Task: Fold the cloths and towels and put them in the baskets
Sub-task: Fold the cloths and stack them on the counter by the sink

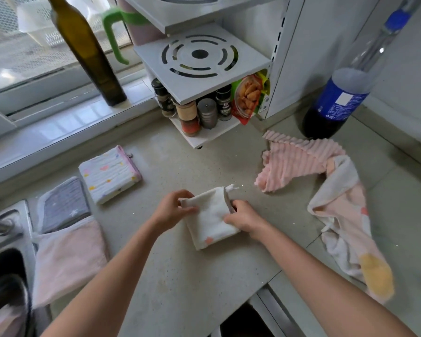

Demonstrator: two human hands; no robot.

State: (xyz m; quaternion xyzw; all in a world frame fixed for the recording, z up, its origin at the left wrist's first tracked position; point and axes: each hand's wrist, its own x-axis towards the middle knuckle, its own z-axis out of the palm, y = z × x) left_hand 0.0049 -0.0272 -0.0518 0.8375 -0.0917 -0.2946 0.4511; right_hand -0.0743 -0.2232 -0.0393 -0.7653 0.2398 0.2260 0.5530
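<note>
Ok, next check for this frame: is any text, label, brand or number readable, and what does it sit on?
Nothing reads clearly.
Cola bottle, blue label: white panel and fine print, too blurred to read.
Dark spice jar: small label with white print, too small to read.
Snack packet: food picture only, no legible wording.
Olive-oil bottle: no label shows.
White cloth held by the left hand and right hand: coloured shapes, no text.

Folded cloth (210, 216) at counter (180, 268) centre, left hand (171, 210) and right hand (243, 217) on its sides. Three folded cloths (110, 173) to its left, beside sink (5, 276). Two loose towels (301, 161) right. Spice rack (204, 76) behind; soda bottle (338, 100) right of rack.
</note>
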